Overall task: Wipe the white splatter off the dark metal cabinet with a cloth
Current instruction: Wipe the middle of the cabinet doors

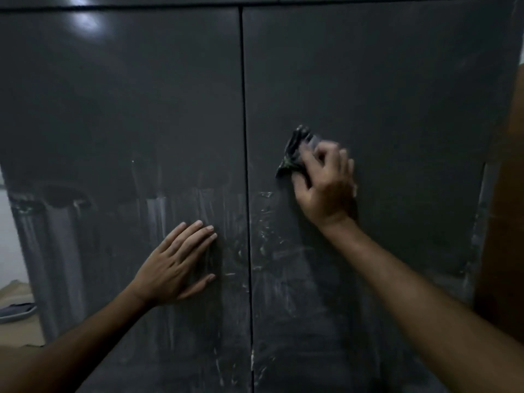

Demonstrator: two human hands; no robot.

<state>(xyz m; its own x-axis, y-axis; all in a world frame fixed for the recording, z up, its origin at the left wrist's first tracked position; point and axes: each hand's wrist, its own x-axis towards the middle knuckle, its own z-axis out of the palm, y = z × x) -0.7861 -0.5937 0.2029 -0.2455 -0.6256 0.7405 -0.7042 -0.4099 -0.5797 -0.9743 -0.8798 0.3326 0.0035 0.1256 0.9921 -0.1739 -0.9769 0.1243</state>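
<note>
The right hand clutched a dark cloth against the cabinet right of centre. The left hand lay flat, fingers straight, lower left. White splatter streaked the lower middle.

Single view, head-worn wide-angle camera. Faces forward and slightly down, square onto the dark metal cabinet, close enough that its two doors fill nearly the whole frame. Both forearms enter from the bottom edge. Slivers of floor (lower left) and a brown surface (right edge) bound the view.
</note>
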